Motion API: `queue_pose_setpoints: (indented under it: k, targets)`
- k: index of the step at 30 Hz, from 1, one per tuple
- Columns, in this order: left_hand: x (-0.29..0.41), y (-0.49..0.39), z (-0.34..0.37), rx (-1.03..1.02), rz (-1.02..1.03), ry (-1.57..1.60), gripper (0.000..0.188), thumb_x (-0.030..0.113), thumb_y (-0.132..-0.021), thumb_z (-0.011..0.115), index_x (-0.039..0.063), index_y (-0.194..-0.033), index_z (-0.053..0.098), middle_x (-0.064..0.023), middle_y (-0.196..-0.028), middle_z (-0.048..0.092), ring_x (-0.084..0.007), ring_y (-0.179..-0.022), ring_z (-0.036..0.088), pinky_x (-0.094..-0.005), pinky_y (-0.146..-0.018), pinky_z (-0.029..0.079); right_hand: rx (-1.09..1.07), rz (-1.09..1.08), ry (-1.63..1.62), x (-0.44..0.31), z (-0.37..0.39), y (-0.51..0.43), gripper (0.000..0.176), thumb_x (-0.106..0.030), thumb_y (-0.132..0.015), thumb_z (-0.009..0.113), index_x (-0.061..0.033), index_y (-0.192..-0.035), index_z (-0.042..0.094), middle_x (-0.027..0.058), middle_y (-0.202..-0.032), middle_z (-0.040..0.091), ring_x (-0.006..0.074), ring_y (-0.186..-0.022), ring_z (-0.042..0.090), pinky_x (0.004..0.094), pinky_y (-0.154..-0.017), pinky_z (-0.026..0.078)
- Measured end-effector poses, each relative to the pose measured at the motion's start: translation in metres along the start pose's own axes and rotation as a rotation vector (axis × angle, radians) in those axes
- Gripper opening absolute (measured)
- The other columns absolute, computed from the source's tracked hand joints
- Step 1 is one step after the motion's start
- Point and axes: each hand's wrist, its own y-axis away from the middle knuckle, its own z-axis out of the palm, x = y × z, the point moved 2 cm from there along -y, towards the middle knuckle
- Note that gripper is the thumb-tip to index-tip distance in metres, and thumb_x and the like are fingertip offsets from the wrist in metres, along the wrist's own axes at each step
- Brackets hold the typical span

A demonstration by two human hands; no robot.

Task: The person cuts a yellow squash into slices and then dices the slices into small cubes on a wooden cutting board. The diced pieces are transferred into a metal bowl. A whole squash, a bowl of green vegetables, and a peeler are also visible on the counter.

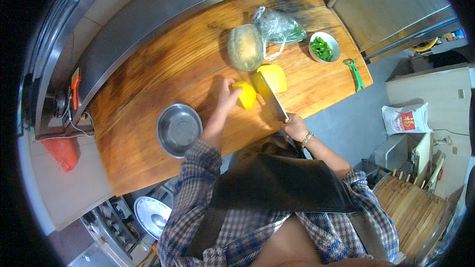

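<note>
My left hand (229,95) grips a yellow peeled piece (247,95), perhaps pumpkin, on the wooden table (137,148). In my right hand (295,128) is the handle of a broad-bladed kitchen knife (274,98), its blade pointing up and left beside a larger yellow piece (276,77). Behind the pieces lies a whole green-and-tan melon or pumpkin (245,47). A clear plastic bag (280,27) with green vegetables touches or nearly touches it. Farther right are a white bowl (335,46) of cut green vegetables and a green-handled peeler (356,76).
An empty-looking steel bowl (179,130) stands on the table left of my left forearm. A steel counter edge (178,5) runs along the table's far side. On the floor side at right are a white printed sack (405,118) and a round slatted wooden lid (412,215).
</note>
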Motion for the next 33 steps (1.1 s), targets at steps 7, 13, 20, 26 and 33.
queue_pose_setpoints:
  k: [7,13,20,26,33]
  targets:
    - [0.000,0.096,0.003,0.152,-0.107,0.151,0.039,0.017,-0.085,0.072,0.001,-0.114,0.052,-0.0139,-0.112,0.056,-0.0255,-0.109,0.053,-0.0377,-0.097,0.041,-0.031,-0.112,0.353,0.001,0.004,0.002,0.028,-0.010,-0.078,0.065,-0.0041,-0.105,0.069,0.0207,-0.074,0.068,0.0338,-0.071,0.069,0.0408,-0.068,0.057]
    - [0.007,0.104,0.001,0.110,-0.123,0.227,0.037,0.011,-0.088,0.069,0.003,-0.121,0.054,-0.0125,-0.119,0.056,-0.0224,-0.113,0.053,-0.0341,-0.100,0.041,-0.095,-0.211,0.513,-0.051,-0.024,0.012,0.032,-0.013,-0.078,0.065,-0.0096,-0.109,0.069,0.0199,-0.077,0.069,0.0340,-0.074,0.069,0.0446,-0.070,0.056]
    - [0.038,0.098,-0.042,0.191,-0.153,0.189,0.025,0.012,-0.095,0.063,0.004,-0.119,0.061,-0.0052,-0.111,0.063,-0.0138,-0.107,0.058,-0.0286,-0.095,0.046,-0.142,-0.237,0.575,-0.065,-0.026,0.004,0.031,-0.012,-0.080,0.062,-0.0128,-0.110,0.069,0.0193,-0.079,0.069,0.0352,-0.077,0.069,0.0469,-0.070,0.055]
    - [0.089,0.073,-0.086,0.398,-0.225,0.407,0.017,0.018,-0.100,0.059,0.005,-0.110,0.063,-0.0055,-0.112,0.064,-0.0148,-0.107,0.060,-0.0295,-0.095,0.048,-0.172,-0.200,0.581,-0.082,-0.024,0.006,0.021,-0.014,-0.080,0.062,-0.0104,-0.100,0.070,0.0196,-0.079,0.070,0.0361,-0.075,0.069,0.0485,-0.069,0.055]
    - [0.106,0.052,-0.071,0.312,-0.209,0.374,0.022,0.019,-0.102,0.054,0.002,-0.114,0.061,-0.0096,-0.111,0.067,-0.0181,-0.109,0.062,-0.0293,-0.091,0.050,-0.213,-0.242,0.641,-0.078,-0.022,-0.006,0.027,-0.015,-0.082,0.061,-0.0118,-0.108,0.069,0.0184,-0.074,0.068,0.0357,-0.070,0.068,0.0475,-0.065,0.055]
